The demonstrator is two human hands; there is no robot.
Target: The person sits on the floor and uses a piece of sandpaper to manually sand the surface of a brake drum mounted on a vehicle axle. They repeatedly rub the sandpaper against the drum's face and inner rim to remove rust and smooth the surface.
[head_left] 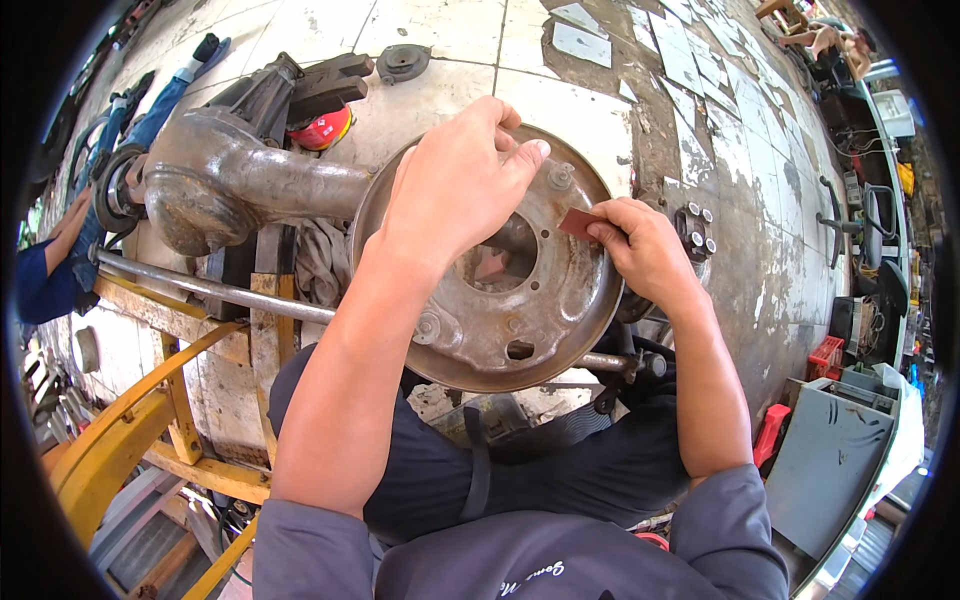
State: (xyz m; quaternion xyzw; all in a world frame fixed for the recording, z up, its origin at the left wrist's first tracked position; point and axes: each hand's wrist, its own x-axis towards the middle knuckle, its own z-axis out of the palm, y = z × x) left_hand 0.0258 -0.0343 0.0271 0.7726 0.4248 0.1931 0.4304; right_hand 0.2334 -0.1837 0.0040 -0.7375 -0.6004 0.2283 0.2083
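Note:
A round, worn metal brake backing plate [470, 350] with a central hole sits at the end of a rear axle housing [310, 187], in front of my lap. My right hand [640, 245] pinches a small reddish-brown piece of sandpaper [578, 222] between thumb and fingers, against the plate's right side. My left hand [465, 175] is over the plate's upper left, its fingers curled and thumb pointing right. Whatever its fingers hold, if anything, is hidden from view. A reddish scrap [491, 266] shows through the central hole.
A yellow metal frame [120, 440] stands at the left, with a long metal rod [215, 290] above it. Another person's hand [70, 230] is at the far left. Right of the plate is a hub with studs [695, 230]. A grey cabinet [830, 465] stands at the lower right.

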